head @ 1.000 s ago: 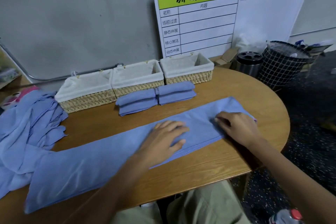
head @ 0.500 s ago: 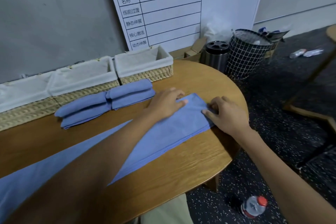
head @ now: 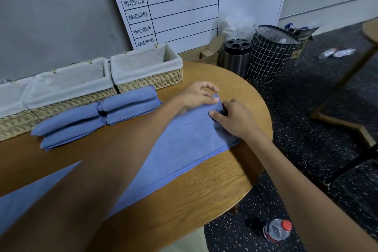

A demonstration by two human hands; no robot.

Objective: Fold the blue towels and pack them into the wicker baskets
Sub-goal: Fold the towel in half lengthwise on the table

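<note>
A long blue towel [head: 184, 149], folded into a narrow strip, lies diagonally across the round wooden table [head: 204, 200]. My left hand [head: 196, 96] pinches the far right corner of the strip. My right hand [head: 233, 118] pinches the same end just beside it, on the nearer side. Two folded blue towels [head: 98, 116] lie side by side in front of the wicker baskets. Three cloth-lined baskets stand along the wall: right basket [head: 149, 67], middle basket [head: 71, 82], left basket [head: 10, 98]. All hold nothing that I can see.
A steel bin [head: 236, 55] and a black grid basket [head: 270, 55] stand on the floor past the table's far edge. A printed board [head: 184, 6] leans on the wall. A plastic bottle [head: 277, 230] lies on the floor, and another table's leg [head: 343, 86] stands to the right.
The view swung right and came closer. My left hand slid along the strip from its middle to the right end, and both hands went from lying flat to pinching that end.
</note>
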